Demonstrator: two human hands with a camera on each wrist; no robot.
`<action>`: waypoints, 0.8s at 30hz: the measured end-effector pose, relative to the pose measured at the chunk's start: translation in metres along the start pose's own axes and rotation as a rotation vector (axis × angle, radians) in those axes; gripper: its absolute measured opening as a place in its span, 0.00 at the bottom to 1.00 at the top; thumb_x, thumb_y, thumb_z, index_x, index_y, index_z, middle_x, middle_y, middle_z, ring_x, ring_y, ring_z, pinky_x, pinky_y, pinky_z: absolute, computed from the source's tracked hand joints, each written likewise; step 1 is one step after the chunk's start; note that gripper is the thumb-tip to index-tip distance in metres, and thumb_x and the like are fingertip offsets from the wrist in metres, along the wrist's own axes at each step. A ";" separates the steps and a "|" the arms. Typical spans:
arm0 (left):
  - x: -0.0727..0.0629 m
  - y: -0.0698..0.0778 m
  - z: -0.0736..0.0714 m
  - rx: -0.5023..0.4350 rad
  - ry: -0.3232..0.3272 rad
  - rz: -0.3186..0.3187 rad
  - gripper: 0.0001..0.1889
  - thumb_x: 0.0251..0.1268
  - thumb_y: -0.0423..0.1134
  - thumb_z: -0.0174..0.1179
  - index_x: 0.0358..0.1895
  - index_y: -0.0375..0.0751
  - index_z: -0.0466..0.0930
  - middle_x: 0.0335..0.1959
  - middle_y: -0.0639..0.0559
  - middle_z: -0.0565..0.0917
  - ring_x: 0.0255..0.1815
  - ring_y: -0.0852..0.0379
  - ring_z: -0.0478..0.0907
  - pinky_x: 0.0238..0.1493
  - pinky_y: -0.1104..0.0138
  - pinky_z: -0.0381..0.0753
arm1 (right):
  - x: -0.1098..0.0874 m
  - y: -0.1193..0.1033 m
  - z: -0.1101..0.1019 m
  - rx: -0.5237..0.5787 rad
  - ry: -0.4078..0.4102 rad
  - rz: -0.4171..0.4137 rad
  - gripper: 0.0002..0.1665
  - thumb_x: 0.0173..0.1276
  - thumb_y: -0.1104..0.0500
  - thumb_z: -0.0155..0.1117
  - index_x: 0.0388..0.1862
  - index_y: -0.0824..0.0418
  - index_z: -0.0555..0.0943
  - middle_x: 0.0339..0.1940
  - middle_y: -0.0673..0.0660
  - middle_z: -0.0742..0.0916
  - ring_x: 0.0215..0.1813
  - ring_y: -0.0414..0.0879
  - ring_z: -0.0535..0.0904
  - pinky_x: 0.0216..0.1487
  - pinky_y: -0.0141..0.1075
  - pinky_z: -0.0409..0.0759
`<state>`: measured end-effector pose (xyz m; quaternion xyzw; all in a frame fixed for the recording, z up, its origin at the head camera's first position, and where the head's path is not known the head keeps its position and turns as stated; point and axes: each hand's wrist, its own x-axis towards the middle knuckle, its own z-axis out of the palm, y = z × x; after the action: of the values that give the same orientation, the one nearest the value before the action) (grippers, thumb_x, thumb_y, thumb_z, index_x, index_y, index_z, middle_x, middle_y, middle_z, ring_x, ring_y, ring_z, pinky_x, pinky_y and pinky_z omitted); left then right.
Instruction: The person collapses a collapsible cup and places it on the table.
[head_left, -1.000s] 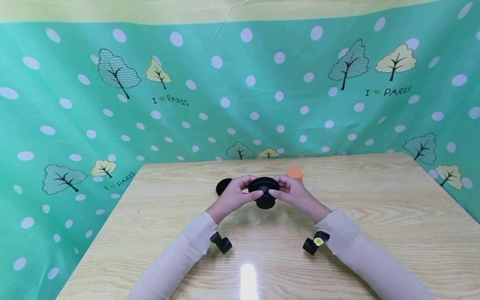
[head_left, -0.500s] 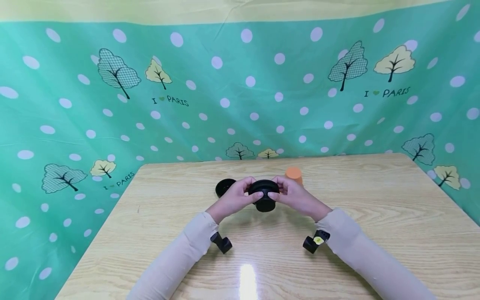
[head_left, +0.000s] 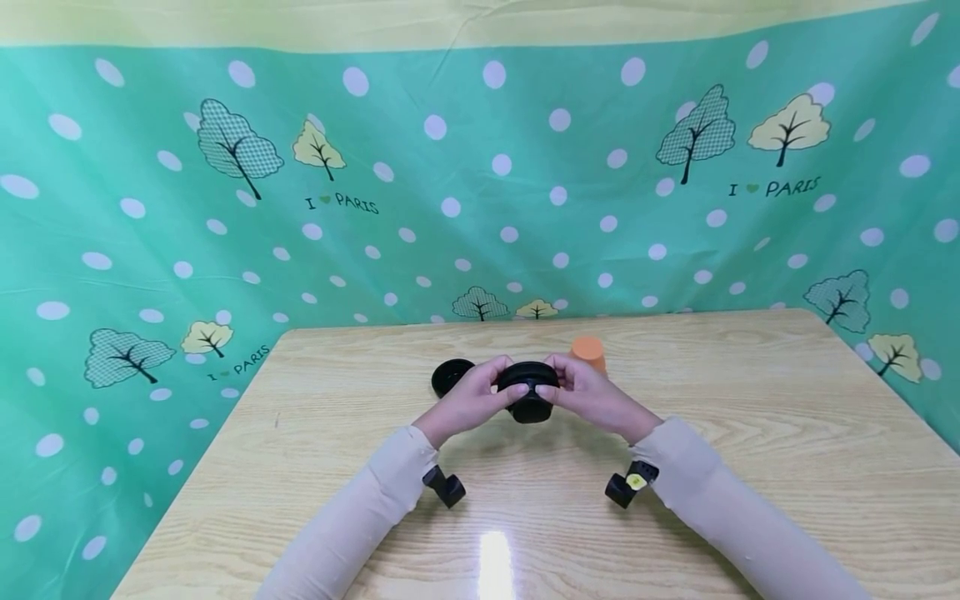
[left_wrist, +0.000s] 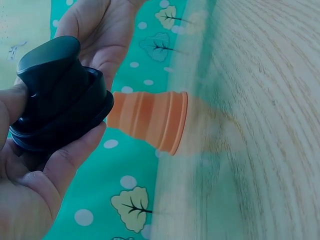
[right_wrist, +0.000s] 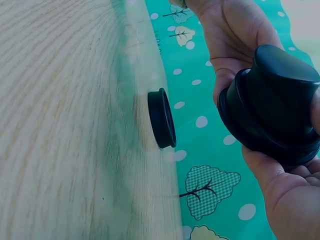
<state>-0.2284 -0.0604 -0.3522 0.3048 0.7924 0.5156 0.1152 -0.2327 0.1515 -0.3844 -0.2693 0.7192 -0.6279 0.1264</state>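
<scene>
Both hands hold one black collapsible cup (head_left: 530,405) up over the middle of the table. My left hand (head_left: 471,395) grips its left side, and my right hand (head_left: 589,397) grips the right. In the head view both thumbs press near the cup's narrow part, while the other fingers support its wide rim from behind. The left wrist view shows the cup (left_wrist: 62,107) partly folded, with stepped rings below a smooth narrower end. From the right wrist view the same cup (right_wrist: 275,107) appears tilted between the two hands.
An orange collapsible cup (head_left: 588,353) stands wide end down on the wooden table (head_left: 750,433), behind my right hand. A round, shallow black lid-like piece (head_left: 448,375) lies behind my left hand. A green patterned cloth (head_left: 420,167) hangs behind the table.
The black cup has dipped slightly and tilted a little between the hands. Both hands keep their hold. The orange cup and the round black piece stay where they were.
</scene>
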 end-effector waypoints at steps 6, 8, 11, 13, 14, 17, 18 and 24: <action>0.000 0.001 0.002 0.064 0.057 0.000 0.07 0.68 0.34 0.56 0.33 0.35 0.71 0.29 0.51 0.73 0.27 0.58 0.66 0.29 0.70 0.66 | 0.000 0.002 0.001 -0.033 0.039 -0.003 0.13 0.70 0.61 0.57 0.43 0.72 0.71 0.43 0.62 0.81 0.44 0.42 0.80 0.43 0.31 0.80; 0.001 0.001 0.003 0.072 0.078 0.002 0.06 0.68 0.34 0.56 0.34 0.35 0.71 0.31 0.50 0.76 0.31 0.58 0.69 0.33 0.67 0.70 | 0.000 0.002 0.002 -0.043 0.058 -0.004 0.13 0.71 0.60 0.57 0.43 0.71 0.72 0.44 0.62 0.80 0.44 0.42 0.79 0.43 0.31 0.79; 0.002 0.000 0.003 0.060 0.107 0.005 0.06 0.68 0.34 0.56 0.36 0.34 0.72 0.36 0.46 0.79 0.37 0.57 0.72 0.38 0.62 0.73 | 0.000 0.001 0.003 -0.056 0.089 -0.007 0.11 0.71 0.61 0.56 0.42 0.71 0.72 0.45 0.63 0.80 0.43 0.42 0.79 0.42 0.32 0.80; 0.002 0.002 0.004 0.063 0.137 0.002 0.05 0.67 0.34 0.56 0.37 0.34 0.73 0.37 0.46 0.80 0.38 0.57 0.72 0.39 0.63 0.74 | 0.001 0.002 0.003 -0.073 0.116 -0.010 0.11 0.71 0.61 0.56 0.42 0.71 0.72 0.44 0.63 0.79 0.42 0.42 0.79 0.41 0.33 0.79; 0.002 0.002 0.005 0.068 0.154 0.004 0.05 0.67 0.34 0.56 0.37 0.34 0.74 0.37 0.45 0.80 0.38 0.57 0.73 0.38 0.64 0.74 | 0.001 0.002 0.004 -0.088 0.134 -0.009 0.11 0.71 0.61 0.56 0.42 0.71 0.73 0.44 0.63 0.80 0.41 0.41 0.79 0.40 0.33 0.79; 0.003 0.005 0.007 0.092 0.216 0.006 0.07 0.67 0.35 0.57 0.40 0.33 0.77 0.36 0.45 0.81 0.37 0.57 0.74 0.36 0.68 0.74 | 0.002 0.002 0.006 -0.125 0.188 0.001 0.11 0.71 0.62 0.55 0.44 0.71 0.74 0.42 0.62 0.81 0.39 0.40 0.79 0.38 0.32 0.79; 0.003 0.005 0.008 0.099 0.237 0.008 0.07 0.67 0.35 0.57 0.41 0.33 0.78 0.36 0.45 0.82 0.37 0.57 0.76 0.36 0.68 0.75 | 0.003 0.002 0.007 -0.134 0.204 0.005 0.12 0.72 0.62 0.55 0.45 0.72 0.75 0.42 0.62 0.81 0.39 0.40 0.79 0.38 0.31 0.79; 0.008 -0.002 0.010 0.074 0.295 0.000 0.12 0.69 0.37 0.55 0.48 0.33 0.79 0.41 0.42 0.84 0.44 0.51 0.80 0.43 0.64 0.78 | 0.004 -0.001 0.008 -0.107 0.253 0.049 0.14 0.73 0.62 0.53 0.46 0.74 0.74 0.40 0.65 0.83 0.38 0.39 0.82 0.40 0.30 0.81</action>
<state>-0.2303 -0.0480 -0.3571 0.2296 0.8193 0.5252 -0.0139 -0.2315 0.1428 -0.3846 -0.1766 0.7683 -0.6142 0.0357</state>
